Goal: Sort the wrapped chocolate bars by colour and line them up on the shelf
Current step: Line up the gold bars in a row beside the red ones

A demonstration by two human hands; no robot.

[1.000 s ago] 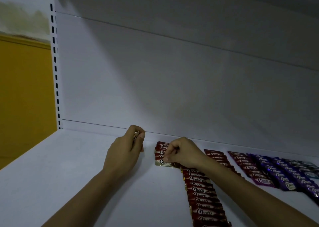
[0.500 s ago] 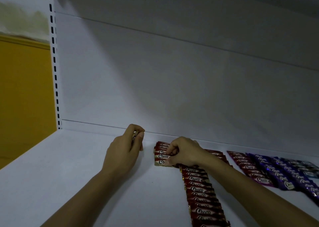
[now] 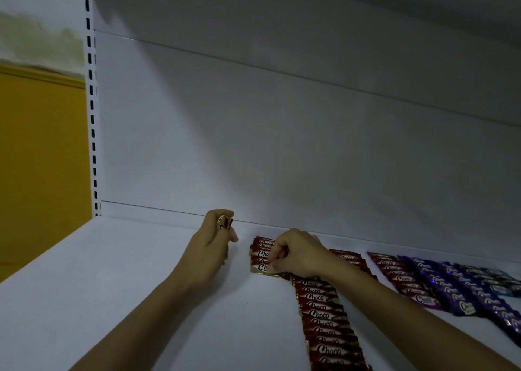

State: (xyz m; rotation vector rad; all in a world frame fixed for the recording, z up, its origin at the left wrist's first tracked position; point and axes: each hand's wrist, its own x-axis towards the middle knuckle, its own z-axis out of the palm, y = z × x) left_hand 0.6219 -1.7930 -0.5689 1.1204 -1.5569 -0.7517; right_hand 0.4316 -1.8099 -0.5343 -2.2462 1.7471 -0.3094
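Your right hand (image 3: 298, 253) pinches the front red foil-wrapped chocolate bar (image 3: 260, 268) of a short overlapped row at the back of the white metal shelf (image 3: 112, 286). Your left hand (image 3: 208, 246) grips spare red-and-gold wrapped bars (image 3: 223, 223) just beside it. Push too hard and that row likely skews into the long red column (image 3: 324, 322).

My forearms are bare right to the frame's edge: the left forearm (image 3: 135, 322) enters from seven o'clock, the right forearm (image 3: 408, 314) from four o'clock. Both are slim and narrow at the wrist. My left hand (image 3: 208, 252) and right hand (image 3: 298, 255) are bare too, and the left thumbnail (image 3: 234, 236) is short and rounded.
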